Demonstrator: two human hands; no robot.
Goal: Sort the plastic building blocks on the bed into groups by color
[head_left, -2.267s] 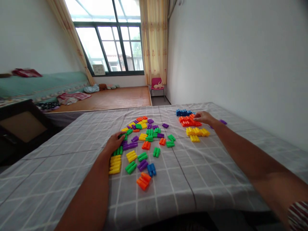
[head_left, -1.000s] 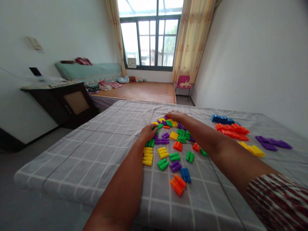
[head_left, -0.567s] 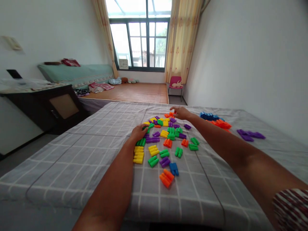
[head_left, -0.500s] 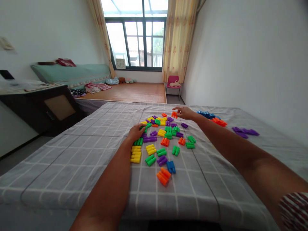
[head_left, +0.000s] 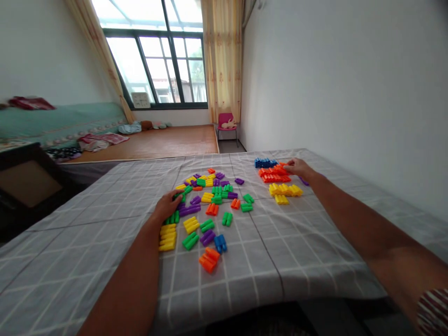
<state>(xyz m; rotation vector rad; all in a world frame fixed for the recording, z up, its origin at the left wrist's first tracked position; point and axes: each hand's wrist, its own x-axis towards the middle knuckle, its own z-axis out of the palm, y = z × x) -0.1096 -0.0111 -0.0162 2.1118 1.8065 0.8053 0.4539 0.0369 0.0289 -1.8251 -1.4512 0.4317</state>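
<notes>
Many small plastic blocks in green, purple, yellow, orange and blue lie scattered on a grey checked cloth (head_left: 252,256). My left hand (head_left: 168,205) rests at the left edge of this pile, its fingers on green blocks (head_left: 182,198); whether they grip one is hidden. At the right, my right hand (head_left: 296,168) has its fingers closed on an orange block (head_left: 282,164), over a group of orange blocks (head_left: 275,176). Blue blocks (head_left: 265,163) are grouped behind these, and yellow blocks (head_left: 285,190) in front. Purple blocks (head_left: 304,181) show partly behind my right wrist.
Beyond the cloth-covered surface stand a low wooden bed (head_left: 168,142) and a pink chair (head_left: 226,120) with a soft toy. A dark cabinet (head_left: 31,182) is at the left. A white wall (head_left: 350,93) runs along the right.
My right hand has carried the orange block from behind the pile to the orange group at the right. The view has turned right, showing the yellow group. My left hand stays beside the pile.
</notes>
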